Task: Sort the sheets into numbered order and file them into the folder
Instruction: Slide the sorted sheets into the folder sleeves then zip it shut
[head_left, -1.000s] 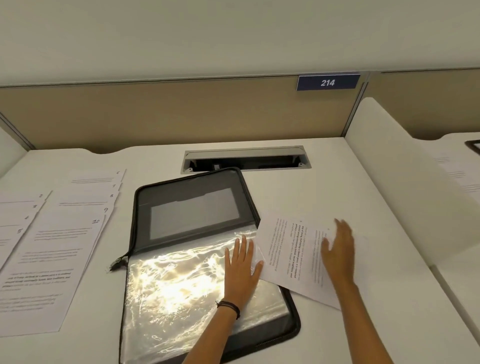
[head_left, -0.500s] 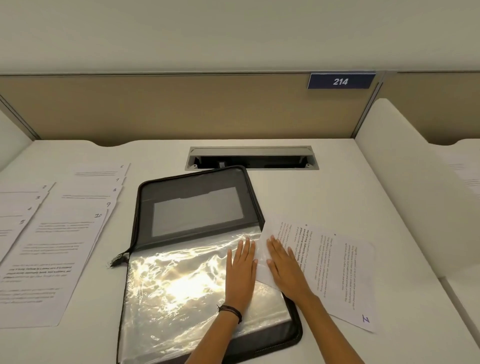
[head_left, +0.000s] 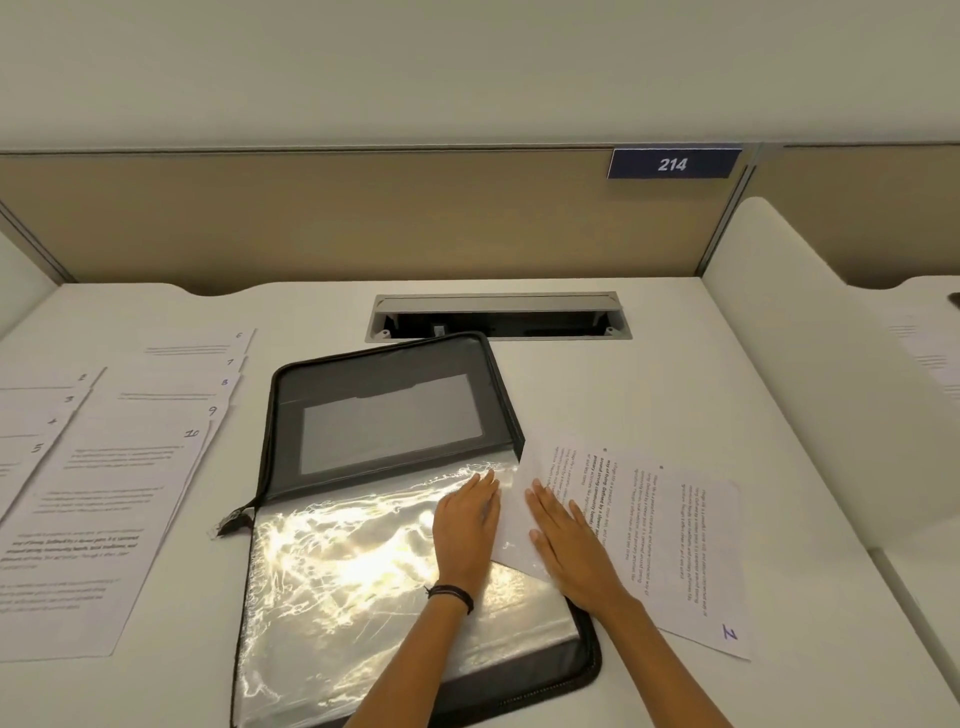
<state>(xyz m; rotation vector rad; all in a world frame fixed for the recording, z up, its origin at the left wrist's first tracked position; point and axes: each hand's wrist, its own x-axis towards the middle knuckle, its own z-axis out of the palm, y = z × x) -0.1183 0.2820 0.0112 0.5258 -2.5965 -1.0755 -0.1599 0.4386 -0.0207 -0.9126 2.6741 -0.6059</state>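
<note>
Both hands lie flat with the fingers straight and close together, gripping nothing; the left hand (head_left: 465, 530) presses down on the clear sleeve (head_left: 337, 571), a dark hair tie (head_left: 453, 594) round its wrist; the right hand (head_left: 569, 545), just beside it, presses on a printed sheet (head_left: 670, 545).

That sheet lies turned sideways at about three o'clock from the folder (head_left: 363, 379); its near edge overlaps the folder's right rim, and its corner looks glossed over, as if started under the plastic, though I cannot be sure; the handwritten mark at its outer corner I read as a 1.

The folder lies unzipped and open in the middle of the desk (head_left: 649, 389), lid towards twelve o'clock, sleeves towards six.

Out at nine o'clock the other numbered sheets (head_left: 104, 493) lie fanned in two rows, 2 to 5 and 6 to 10, well apart from the hands.

At twelve o'clock sits a cable tray (head_left: 498, 317); beyond it a tan partition (head_left: 363, 223) with a plate (head_left: 672, 165) reading 214.

To my eye the sorting is done and the filing just begun; this is the first sheet going in. Next, the left hand should keep the sleeve pinned, or lift its mouth, while the right slides the paper towards nine o'clock, squarely, so the thin corner does not buckle against the clinging plastic.
</note>
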